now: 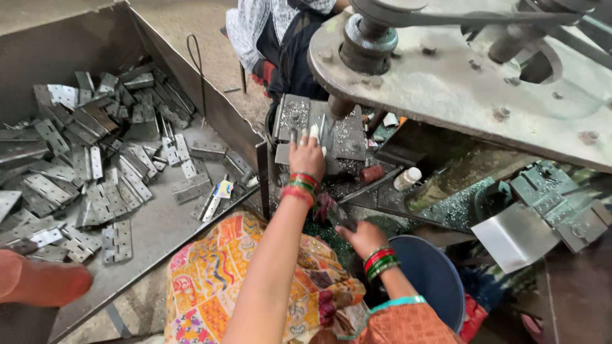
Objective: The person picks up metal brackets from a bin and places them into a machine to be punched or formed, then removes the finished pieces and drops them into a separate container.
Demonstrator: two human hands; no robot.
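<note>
The left hand reached far forward onto the press bed, its fingers stretched out flat and pressed on a small metal hinge that lay under the round punch of the machine. A white wrap covered one fingertip. Red and green bangles circled that wrist.

The right hand sat nearer, low and to the right, just beside the rim of a blue bucket. Its fingers were curled around a dark piece that pointed up and left; what the piece was I could not tell. Matching bangles showed on that wrist too.

To the left, a big steel tray held a loose heap of grey hinges, most piled toward its far left side, with a few scattered near its right wall. A wire hook stood at the tray's far edge.

Above the press, a heavy grey plate with bolts and a belt wheel filled the far right. A small white bottle lay on the bench to the right of the press bed, among metal chips. Another person in dark and white clothing sat beyond the machine. An orange patterned cloth covered the lap in the near middle.
</note>
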